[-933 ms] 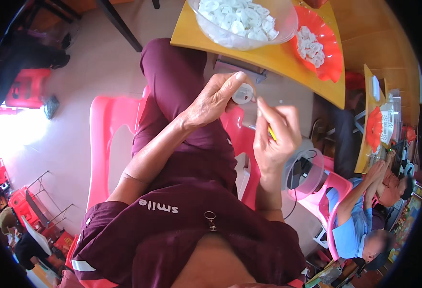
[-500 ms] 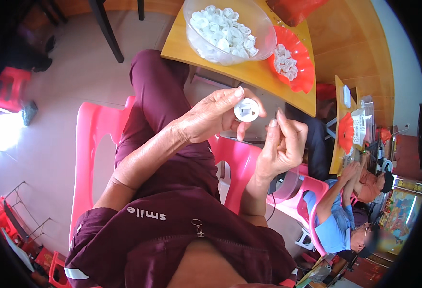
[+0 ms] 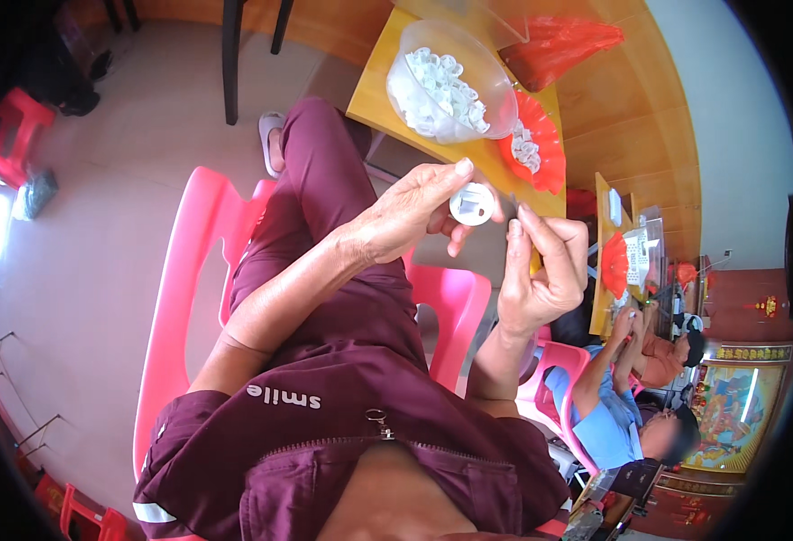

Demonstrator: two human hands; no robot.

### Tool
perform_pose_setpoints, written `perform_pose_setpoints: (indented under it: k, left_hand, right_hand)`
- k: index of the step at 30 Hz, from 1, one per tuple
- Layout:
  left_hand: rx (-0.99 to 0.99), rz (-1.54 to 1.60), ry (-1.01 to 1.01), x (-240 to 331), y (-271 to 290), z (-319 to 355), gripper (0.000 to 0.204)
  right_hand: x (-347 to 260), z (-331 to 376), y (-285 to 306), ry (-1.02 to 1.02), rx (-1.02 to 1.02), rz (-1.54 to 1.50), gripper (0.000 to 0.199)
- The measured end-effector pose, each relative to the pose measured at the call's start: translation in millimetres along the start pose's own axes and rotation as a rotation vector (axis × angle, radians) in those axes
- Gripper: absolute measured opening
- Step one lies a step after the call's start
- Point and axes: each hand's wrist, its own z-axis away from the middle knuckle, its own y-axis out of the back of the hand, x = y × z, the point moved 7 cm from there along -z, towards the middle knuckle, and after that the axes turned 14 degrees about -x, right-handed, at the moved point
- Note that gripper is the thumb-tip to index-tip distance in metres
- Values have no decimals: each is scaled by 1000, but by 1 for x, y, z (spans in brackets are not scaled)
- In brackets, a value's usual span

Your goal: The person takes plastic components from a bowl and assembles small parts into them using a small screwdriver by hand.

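Observation:
My left hand (image 3: 410, 216) holds a small round white plastic part (image 3: 473, 204) between thumb and fingers, above my lap. My right hand (image 3: 540, 270) is just to its right, fingers curled, the fingertips close to the part; whether it pinches anything is too small to tell. Ahead on a yellow table (image 3: 374, 99) stands a clear bowl (image 3: 495, 95) full of similar white parts. Beside it a red basket (image 3: 550, 149) holds several more.
I sit on a pink plastic chair (image 3: 189, 270); another pink chair (image 3: 446, 307) is by my right knee. Two other people (image 3: 631, 397) work at a second yellow table (image 3: 605, 261) to the right. A red plastic bag (image 3: 559, 50) lies behind the bowl.
The view has tilted, so the table and bowl sit farther left. My left hand has turned the white part so its round face shows, and my right hand has drawn in close beside it.

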Motion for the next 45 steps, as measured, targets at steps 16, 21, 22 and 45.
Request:
perform_pose_setpoints:
  k: [16,21,22,45]
  left_hand:
    - [99,-203,-32,9,11,12,51]
    - [137,-275,-40,9,11,13,51]
    - [186,-394,-40,11,14,14,49]
    - [335,-739,-133,13,21,16,38]
  right_hand:
    - [-25,-15,-13,75,-299,225,36]
    - [-27,-13,-18,80,-336,326,34]
    - [-26,-12,-18,75,-335,323,34]
    - [-13,-4,-32,-55,-368,240,29]
